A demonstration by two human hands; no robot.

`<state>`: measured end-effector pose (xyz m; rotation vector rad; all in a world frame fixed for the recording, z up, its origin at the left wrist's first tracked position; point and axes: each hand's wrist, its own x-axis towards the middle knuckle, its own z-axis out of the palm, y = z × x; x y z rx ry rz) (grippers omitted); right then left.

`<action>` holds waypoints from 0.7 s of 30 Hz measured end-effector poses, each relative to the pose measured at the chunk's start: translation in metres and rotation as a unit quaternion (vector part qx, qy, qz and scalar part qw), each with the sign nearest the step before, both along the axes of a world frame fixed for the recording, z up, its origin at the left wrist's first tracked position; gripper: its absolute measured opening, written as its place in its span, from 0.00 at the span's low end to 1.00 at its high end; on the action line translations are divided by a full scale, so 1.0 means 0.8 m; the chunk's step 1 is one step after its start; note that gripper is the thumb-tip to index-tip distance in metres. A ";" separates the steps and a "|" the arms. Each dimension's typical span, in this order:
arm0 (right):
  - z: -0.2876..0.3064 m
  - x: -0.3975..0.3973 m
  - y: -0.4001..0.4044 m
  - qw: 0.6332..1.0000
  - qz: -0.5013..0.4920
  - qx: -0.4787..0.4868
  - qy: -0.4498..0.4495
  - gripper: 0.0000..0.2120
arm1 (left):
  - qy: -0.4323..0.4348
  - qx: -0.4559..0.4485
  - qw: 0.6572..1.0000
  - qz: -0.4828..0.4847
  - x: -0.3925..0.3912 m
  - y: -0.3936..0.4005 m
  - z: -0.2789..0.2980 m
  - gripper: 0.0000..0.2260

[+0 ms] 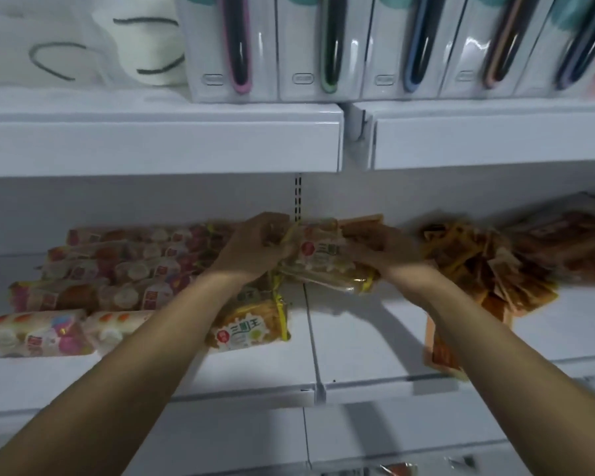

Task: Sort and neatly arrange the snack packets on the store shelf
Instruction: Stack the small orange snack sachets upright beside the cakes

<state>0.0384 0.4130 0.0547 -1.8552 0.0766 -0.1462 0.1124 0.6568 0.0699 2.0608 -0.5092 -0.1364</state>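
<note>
Both hands, left hand (260,247) and right hand (380,250), grip opposite ends of the yellow packet (323,261), its long axis crosswise, just behind the seam of the shelf (375,355).

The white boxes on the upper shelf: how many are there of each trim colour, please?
Pink-trimmed box: 1
Green-trimmed box: 1
Blue-trimmed box: 1
Orange-trimmed box: 1
Purple-trimmed box: 1
Total: 5
</note>
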 end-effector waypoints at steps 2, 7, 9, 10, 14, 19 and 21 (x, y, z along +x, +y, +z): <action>-0.022 0.010 -0.023 0.997 -0.069 0.018 -0.023 0.18 | -0.014 0.068 0.997 -0.027 0.000 -0.005 -0.009 0.21; -0.066 0.027 -0.041 0.992 -0.115 -0.019 -0.056 0.20 | -0.085 0.188 0.978 -0.039 0.019 -0.018 -0.031 0.16; -0.075 0.033 -0.042 0.987 -0.123 -0.075 -0.070 0.20 | -0.127 0.210 0.969 -0.039 0.028 -0.024 -0.037 0.13; -0.080 0.035 -0.043 0.985 -0.121 -0.098 -0.069 0.19 | -0.153 0.219 0.963 -0.041 0.033 -0.027 -0.045 0.13; -0.099 0.044 -0.042 0.979 -0.121 -0.151 -0.067 0.17 | -0.235 0.261 0.936 -0.032 0.040 -0.034 -0.068 0.15; -0.106 0.047 -0.021 0.978 -0.083 -0.186 -0.043 0.17 | -0.211 0.356 0.909 0.051 0.035 -0.035 -0.068 0.16; -0.106 0.052 -0.015 0.978 -0.073 -0.190 -0.049 0.18 | -0.194 0.370 0.907 0.053 0.036 -0.034 -0.070 0.19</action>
